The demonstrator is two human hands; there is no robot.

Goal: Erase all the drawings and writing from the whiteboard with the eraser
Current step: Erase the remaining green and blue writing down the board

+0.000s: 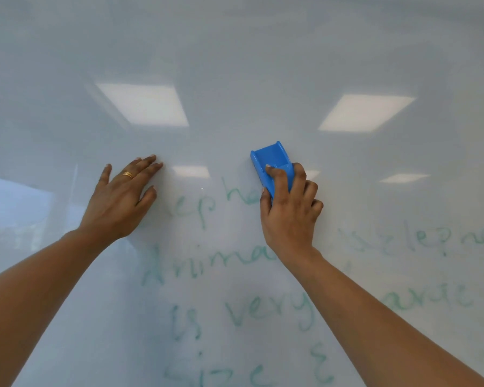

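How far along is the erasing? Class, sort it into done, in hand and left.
Done: the upper whiteboard looks clean. In hand: the right hand grips the blue eraser at the top line of green writing; the left hand rests flat on the board. Left: several faint green lines below and to the right.

whiteboard glossy, smooth, reflecting ceiling lights; eraser blue moulded plastic; ring gold-coloured metal.

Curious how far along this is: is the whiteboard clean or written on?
Written on. Faint green writing fills the whiteboard beside and below the blue eraser in the right hand; above it looks blank.
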